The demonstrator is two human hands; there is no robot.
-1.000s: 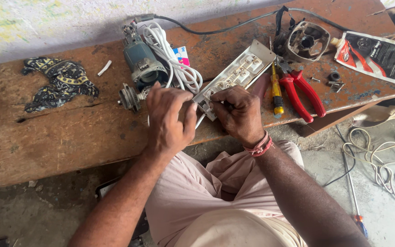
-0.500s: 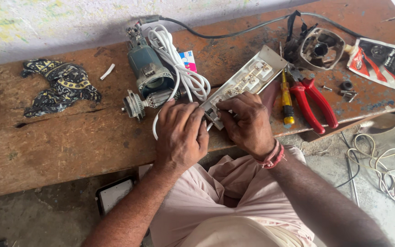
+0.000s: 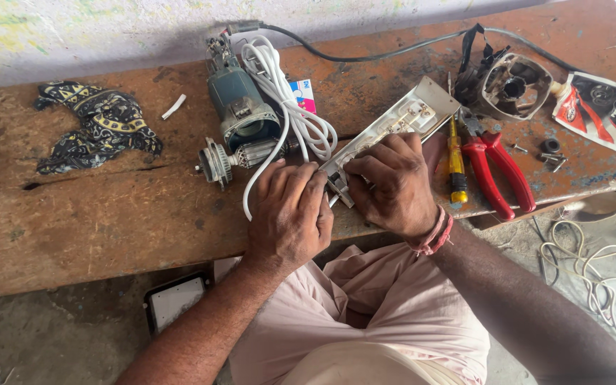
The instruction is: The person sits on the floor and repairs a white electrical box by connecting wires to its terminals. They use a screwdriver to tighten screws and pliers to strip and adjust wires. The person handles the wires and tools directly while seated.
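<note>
A worn, rust-stained wooden workbench (image 3: 108, 221) spreads beneath both hands. Across it, slanting up and away from the knuckles, lies the long white plastic switchboard strip (image 3: 402, 122), open-backed, fittings showing. The left hand (image 3: 288, 214) pinches its near end; the right hand (image 3: 393, 187) grips that end too. Just right: red-handled pliers (image 3: 502, 172), yellow screwdriver (image 3: 456, 165).

Worn wooden bench (image 3: 94, 221) with pliers (image 3: 497, 167), cloth (image 3: 94, 125), motor (image 3: 240, 117)
</note>
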